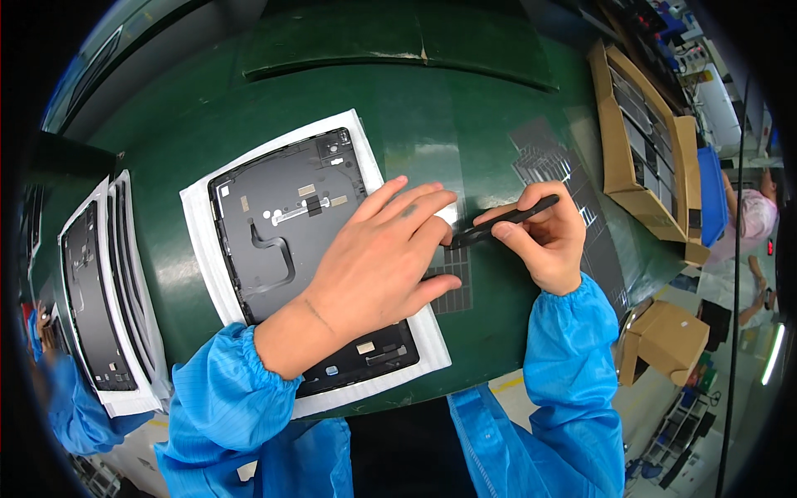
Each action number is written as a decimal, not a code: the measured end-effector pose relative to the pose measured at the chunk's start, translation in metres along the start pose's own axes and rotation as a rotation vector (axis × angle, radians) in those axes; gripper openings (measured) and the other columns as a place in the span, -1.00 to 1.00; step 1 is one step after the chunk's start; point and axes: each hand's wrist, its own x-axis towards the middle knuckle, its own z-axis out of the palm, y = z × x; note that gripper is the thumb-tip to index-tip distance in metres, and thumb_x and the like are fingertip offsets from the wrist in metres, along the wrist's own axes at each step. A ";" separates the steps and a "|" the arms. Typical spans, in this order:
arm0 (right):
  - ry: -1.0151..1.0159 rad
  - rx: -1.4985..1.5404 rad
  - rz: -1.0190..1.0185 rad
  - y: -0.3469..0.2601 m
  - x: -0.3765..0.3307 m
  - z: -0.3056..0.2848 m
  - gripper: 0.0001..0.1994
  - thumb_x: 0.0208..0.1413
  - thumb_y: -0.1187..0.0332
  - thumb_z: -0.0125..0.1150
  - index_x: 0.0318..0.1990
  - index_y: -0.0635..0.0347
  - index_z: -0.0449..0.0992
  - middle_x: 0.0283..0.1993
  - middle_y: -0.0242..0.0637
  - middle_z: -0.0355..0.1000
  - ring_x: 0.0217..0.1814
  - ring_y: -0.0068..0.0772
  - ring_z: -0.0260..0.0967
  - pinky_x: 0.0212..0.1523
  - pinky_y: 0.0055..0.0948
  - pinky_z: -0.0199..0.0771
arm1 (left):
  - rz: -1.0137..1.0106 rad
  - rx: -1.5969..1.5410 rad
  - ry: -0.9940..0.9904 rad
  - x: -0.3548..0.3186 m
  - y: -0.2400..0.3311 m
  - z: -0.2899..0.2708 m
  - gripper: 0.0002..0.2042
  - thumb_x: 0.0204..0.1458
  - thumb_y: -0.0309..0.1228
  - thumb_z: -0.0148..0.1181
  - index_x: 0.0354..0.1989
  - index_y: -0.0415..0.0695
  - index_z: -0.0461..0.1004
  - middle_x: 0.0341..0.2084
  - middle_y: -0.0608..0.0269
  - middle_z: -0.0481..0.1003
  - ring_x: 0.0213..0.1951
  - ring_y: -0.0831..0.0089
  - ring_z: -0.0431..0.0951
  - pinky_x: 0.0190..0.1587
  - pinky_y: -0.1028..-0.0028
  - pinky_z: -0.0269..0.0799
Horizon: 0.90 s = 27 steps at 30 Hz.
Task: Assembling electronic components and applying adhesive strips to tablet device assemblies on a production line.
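My right hand (550, 241) grips a pair of black tweezers (525, 213), pinched between thumb and fingers. The tweezer tips point left, close to the fingertips of my left hand (378, 249). That hand has its fingers stretched out and spans the right side of a dark tablet-like back cover (278, 241); whether its fingertips hold a small piece is hidden. The cover lies on a white foam sheet (205, 228) and carries a curved black cable and several small pads. Beneath the tweezer tips is a sheet of small dark rectangular stickers (454, 290), partly covered by my left hand.
More dark sticker sheets (544, 162) lie to the right on the green table (481, 108). A cardboard box (618, 158) of dark parts stands at the right edge, beside a blue bin (712, 195). Several stacked covers in foam (124, 290) are at left. Other people are nearby.
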 end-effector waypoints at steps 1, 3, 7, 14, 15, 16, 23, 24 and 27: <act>-0.007 -0.005 0.007 -0.001 0.001 0.002 -0.68 0.10 0.68 0.25 -0.11 0.22 0.24 -0.23 0.01 0.59 -0.39 -0.72 0.40 -0.43 -0.72 0.31 | 0.003 0.005 0.000 -0.001 -0.001 0.000 -0.63 -0.11 -0.21 0.43 -0.23 -0.16 0.45 0.15 0.10 0.39 0.27 0.12 0.32 0.37 0.08 0.12; 0.043 0.026 -0.025 -0.005 0.002 0.005 -0.67 0.09 0.69 0.23 -0.11 0.22 0.23 -0.25 0.06 0.58 -0.40 -0.68 0.42 -0.43 -0.73 0.31 | -0.007 0.024 0.017 -0.003 -0.003 0.001 -0.62 -0.09 -0.20 0.41 -0.22 -0.16 0.46 0.15 0.10 0.38 0.27 0.12 0.31 0.37 0.09 0.13; 0.219 0.216 -0.138 -0.006 0.000 -0.007 -0.66 0.15 0.53 0.21 -0.09 0.10 0.13 -0.31 0.16 0.55 -0.61 -0.68 0.16 -0.57 -0.72 0.11 | 0.065 0.075 0.093 -0.011 0.003 -0.005 -0.60 -0.04 -0.21 0.36 -0.16 -0.24 0.45 0.12 -0.03 0.38 0.28 0.03 0.27 0.36 0.09 0.14; 0.037 0.197 -0.080 -0.031 0.027 0.034 -0.68 0.16 0.58 0.16 -0.08 0.11 0.15 -0.32 0.13 0.57 -0.62 -0.71 0.12 -0.59 -0.70 0.07 | -0.174 0.159 0.322 -0.087 -0.022 -0.093 -0.76 0.03 -0.45 0.29 -0.15 -0.23 0.48 -0.02 0.04 0.47 0.05 0.06 0.48 0.11 0.23 0.42; 0.000 0.156 -0.046 -0.036 0.039 0.051 -0.69 0.16 0.60 0.16 -0.07 0.14 0.17 -0.32 0.10 0.58 -0.60 -0.70 0.18 -0.58 -0.69 0.09 | -0.234 0.146 0.338 -0.098 -0.038 -0.103 -0.78 0.03 -0.48 0.28 -0.14 -0.23 0.48 -0.04 0.05 0.48 0.02 0.06 0.49 0.08 0.25 0.43; -0.038 0.133 -0.040 -0.039 0.053 0.071 -0.70 0.16 0.60 0.17 -0.07 0.16 0.19 -0.34 0.05 0.59 -0.57 -0.69 0.24 -0.57 -0.70 0.11 | -0.281 0.170 0.334 -0.112 -0.046 -0.110 -0.78 0.04 -0.50 0.26 -0.13 -0.23 0.48 -0.05 0.06 0.49 0.01 0.06 0.50 0.07 0.27 0.44; -0.274 0.153 0.080 -0.046 0.133 0.171 -0.72 0.18 0.54 0.24 -0.08 0.20 0.25 -0.35 -0.07 0.61 -0.44 -0.60 0.46 -0.48 -0.69 0.38 | -0.299 0.248 0.331 -0.133 -0.069 -0.110 -0.72 -0.06 -0.55 0.29 -0.12 -0.22 0.48 -0.03 0.10 0.48 0.03 0.06 0.49 0.07 0.23 0.43; -0.268 0.164 0.075 -0.048 0.136 0.179 -0.72 0.17 0.55 0.24 -0.07 0.21 0.25 -0.35 -0.05 0.60 -0.41 -0.54 0.50 -0.45 -0.64 0.45 | -0.303 0.246 0.330 -0.132 -0.068 -0.112 -0.71 -0.06 -0.56 0.28 -0.11 -0.22 0.48 -0.02 0.09 0.47 0.04 0.06 0.48 0.08 0.22 0.43; -0.270 0.152 0.114 -0.043 0.142 0.187 -0.69 0.15 0.58 0.24 -0.05 0.23 0.25 -0.37 0.01 0.59 -0.30 -0.36 0.59 -0.34 -0.52 0.60 | -0.343 0.227 0.312 -0.131 -0.067 -0.110 -0.69 -0.08 -0.58 0.28 -0.10 -0.22 0.48 0.02 0.09 0.45 0.08 0.07 0.45 0.11 0.19 0.40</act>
